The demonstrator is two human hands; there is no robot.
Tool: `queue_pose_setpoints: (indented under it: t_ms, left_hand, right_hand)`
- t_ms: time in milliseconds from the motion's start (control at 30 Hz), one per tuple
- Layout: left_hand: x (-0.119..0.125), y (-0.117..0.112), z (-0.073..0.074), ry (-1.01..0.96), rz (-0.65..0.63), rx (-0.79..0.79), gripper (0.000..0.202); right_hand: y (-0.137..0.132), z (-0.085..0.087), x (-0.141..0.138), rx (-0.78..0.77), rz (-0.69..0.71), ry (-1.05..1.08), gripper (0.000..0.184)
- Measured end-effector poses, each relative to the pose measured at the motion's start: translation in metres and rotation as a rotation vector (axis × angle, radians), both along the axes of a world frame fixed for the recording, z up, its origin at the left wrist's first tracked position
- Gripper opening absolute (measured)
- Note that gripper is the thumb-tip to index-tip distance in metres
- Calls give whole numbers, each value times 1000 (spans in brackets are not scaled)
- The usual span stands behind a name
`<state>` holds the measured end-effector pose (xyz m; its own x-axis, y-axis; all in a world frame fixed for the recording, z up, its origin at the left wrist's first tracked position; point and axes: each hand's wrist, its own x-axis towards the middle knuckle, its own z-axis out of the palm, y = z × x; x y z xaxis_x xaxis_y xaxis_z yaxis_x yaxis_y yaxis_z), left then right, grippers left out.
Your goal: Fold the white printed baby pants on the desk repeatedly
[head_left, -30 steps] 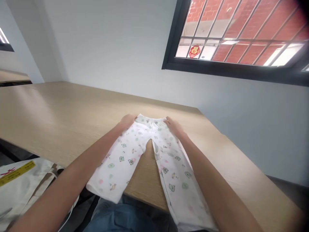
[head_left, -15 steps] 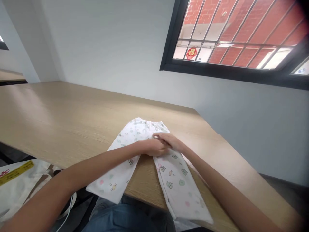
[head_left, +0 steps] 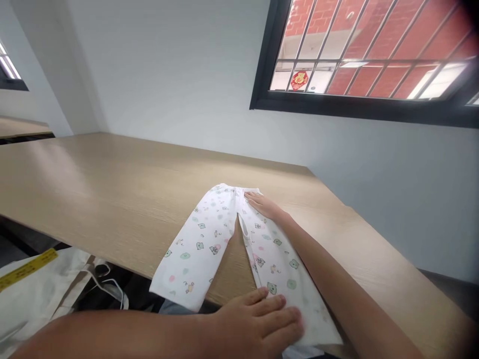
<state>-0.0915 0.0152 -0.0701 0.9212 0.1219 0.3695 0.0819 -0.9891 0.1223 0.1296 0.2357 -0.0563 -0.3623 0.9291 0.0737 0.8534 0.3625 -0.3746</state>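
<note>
A small pair of white printed trousers lies flat on the wooden bench, its two legs splayed in a narrow V with the waistband at the far end. The right arm comes in from the lower right, and the right hand rests palm down just below the waistband, on the leg at the right of the view, fingers together and pointing toward the waist. Its grip is fully open, with no cloth gathered. The left arm crosses low in front of the body, and the left hand lies flat on the lower end of that same leg, fingers loosely spread, its grip open too. Left of the trousers, below the bench edge, sits a canvas tote bag; beyond them, high up, is a barred window.
</note>
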Motion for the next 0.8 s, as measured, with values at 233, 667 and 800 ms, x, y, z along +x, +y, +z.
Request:
queue_pose_setpoints:
  t_ms: [233, 667, 800]
  left_hand:
    - [-29, 62, 53, 180, 277, -189, 54]
    - [-75, 44, 9, 129, 727, -64, 56]
    - [-94, -7, -2, 7, 678, 298, 61]
  right_hand:
    - [-29, 23, -27, 73, -6, 67, 53]
    - [-11, 21, -107, -29, 96, 90, 32]
    - [2, 19, -98, -22, 16, 142, 32]
